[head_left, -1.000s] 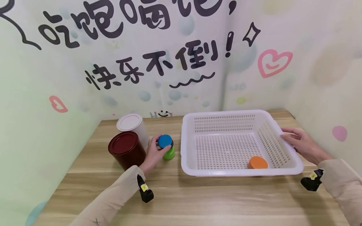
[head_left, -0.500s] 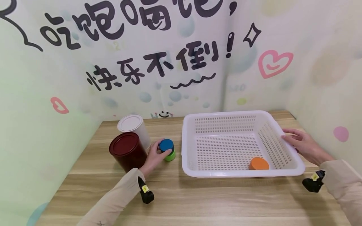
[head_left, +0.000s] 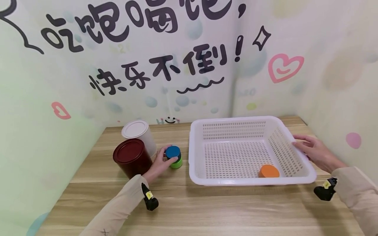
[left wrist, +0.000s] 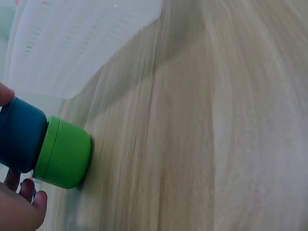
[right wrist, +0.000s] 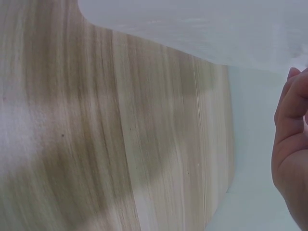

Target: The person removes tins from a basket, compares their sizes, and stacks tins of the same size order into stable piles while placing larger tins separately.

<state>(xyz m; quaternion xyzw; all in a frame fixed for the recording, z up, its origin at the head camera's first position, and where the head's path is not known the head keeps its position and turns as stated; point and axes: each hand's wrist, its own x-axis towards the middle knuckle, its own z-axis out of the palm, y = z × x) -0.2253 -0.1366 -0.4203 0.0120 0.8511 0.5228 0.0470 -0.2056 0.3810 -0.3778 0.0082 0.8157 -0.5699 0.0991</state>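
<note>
My left hand (head_left: 157,166) pinches a small round blue container (head_left: 173,152) between thumb and fingers. The blue container sits on top of a matching green one (head_left: 176,164); in the left wrist view the blue container (left wrist: 20,134) touches the lid of the green container (left wrist: 63,153). To their right stands a white perforated plastic basket (head_left: 196,149), with an orange round container (head_left: 269,171) in its near right corner. My right hand (head_left: 317,152) holds the basket's right rim; the right wrist view shows its curled fingers (right wrist: 289,103) touching the basket wall.
A dark red lidded canister (head_left: 132,157) stands close to the left wrist. Behind it is a white lidded canister (head_left: 137,129). The wooden table (head_left: 224,209) meets printed wall cloths (head_left: 165,98) at the back and both sides.
The blue container has come down slightly onto the green one, with my left hand still around it. The right hand and the basket stay in place.
</note>
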